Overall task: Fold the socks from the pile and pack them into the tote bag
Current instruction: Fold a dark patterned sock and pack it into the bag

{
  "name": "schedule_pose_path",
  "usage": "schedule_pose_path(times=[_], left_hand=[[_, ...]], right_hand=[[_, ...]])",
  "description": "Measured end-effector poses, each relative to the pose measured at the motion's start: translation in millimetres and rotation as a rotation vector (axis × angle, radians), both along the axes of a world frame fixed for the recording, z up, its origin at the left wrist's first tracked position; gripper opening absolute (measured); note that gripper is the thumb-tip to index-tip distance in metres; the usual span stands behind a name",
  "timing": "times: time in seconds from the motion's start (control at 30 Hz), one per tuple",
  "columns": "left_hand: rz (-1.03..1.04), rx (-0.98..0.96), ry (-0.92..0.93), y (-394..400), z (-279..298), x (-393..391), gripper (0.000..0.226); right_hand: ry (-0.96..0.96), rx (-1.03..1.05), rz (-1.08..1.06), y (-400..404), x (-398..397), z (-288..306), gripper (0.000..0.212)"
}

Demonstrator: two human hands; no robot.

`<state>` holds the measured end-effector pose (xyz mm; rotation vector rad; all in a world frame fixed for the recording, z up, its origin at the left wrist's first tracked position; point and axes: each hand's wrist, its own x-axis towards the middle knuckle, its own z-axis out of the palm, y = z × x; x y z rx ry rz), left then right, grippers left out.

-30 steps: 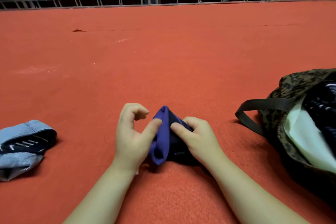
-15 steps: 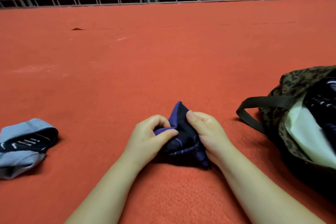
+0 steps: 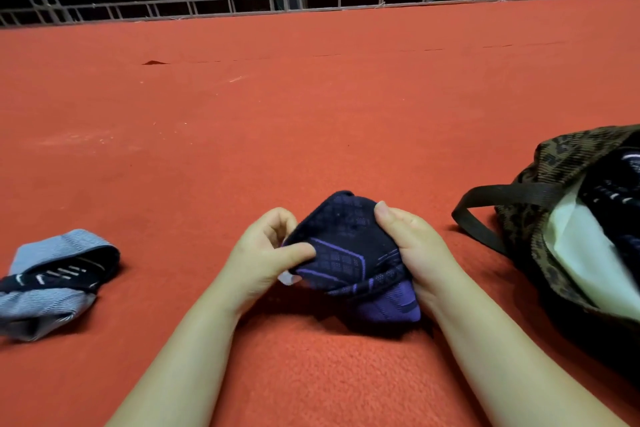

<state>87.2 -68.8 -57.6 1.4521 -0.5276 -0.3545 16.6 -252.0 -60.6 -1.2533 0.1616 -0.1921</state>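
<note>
A navy and purple patterned sock bundle point(image 3: 349, 253) sits between both hands just above the red carpet. My left hand point(image 3: 266, 253) pinches its left edge with thumb and curled fingers. My right hand point(image 3: 412, 246) grips its right side, thumb on top. A pale blue and navy sock point(image 3: 52, 281) lies on the carpet at the left. The leopard-print tote bag point(image 3: 554, 170) lies open at the right, with dark socks point(image 3: 616, 198) and a pale lining visible inside.
The bag's black strap point(image 3: 485, 215) loops onto the carpet toward my right hand. Red carpet point(image 3: 311, 107) stretches far ahead to a metal truss railing point(image 3: 311, 0) at the back.
The sock bundle has been turned and spread wider between my hands, showing its patterned navy face. My left thumb has moved onto its left edge.
</note>
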Motion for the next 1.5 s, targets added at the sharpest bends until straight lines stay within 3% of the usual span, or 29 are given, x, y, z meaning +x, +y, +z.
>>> schedule_pose_path(times=[0.2, 0.37, 0.47, 0.7, 0.8, 0.9, 0.97, 1.03, 1.17, 1.27, 1.37, 1.5], left_hand=[[0.2, 0.155, 0.011, -5, -5, 6, 0.02], [0.227, -0.183, 0.164, -5, -1, 11, 0.024], [0.182, -0.246, 0.191, -4, 0, 12, 0.014], [0.26, -0.348, 0.137, -4, 9, 3, 0.023], [0.341, -0.239, -0.004, -3, 4, 9, 0.021], [0.454, -0.009, -0.476, -2, -2, 12, 0.01], [0.41, 0.024, -0.788, -2, -1, 4, 0.025], [0.225, 0.099, -0.938, -6, 0, -9, 0.046], [0.009, 0.346, -0.938, -19, -8, -17, 0.074], [0.097, 0.396, -0.875, -19, -10, -17, 0.051], [0.059, 0.47, -0.866, -19, -10, -18, 0.031], [0.046, 0.414, -0.823, -14, -5, -19, 0.036]], right_hand=[[0.019, 0.071, -0.072, -7, 6, -5, 0.046], [0.011, -0.002, -0.069, -6, 9, -8, 0.05], [0.009, -0.065, -0.064, -7, 9, -9, 0.05], [0.013, -0.169, 0.0, -7, 5, -4, 0.056], [0.029, -0.15, 0.094, -3, 2, -2, 0.046], [0.038, -0.036, 0.046, 0, 4, -3, 0.04], [0.015, 0.025, 0.024, 6, 7, -5, 0.04], [0.014, 0.03, -0.014, 10, 9, -7, 0.04], [0.052, -0.038, -0.034, 13, 8, -8, 0.017], [0.066, -0.025, -0.046, 13, 7, -8, 0.014], [0.079, -0.046, -0.091, 13, 6, -7, 0.013], [0.136, -0.024, -0.237, 1, 9, -6, 0.018]])
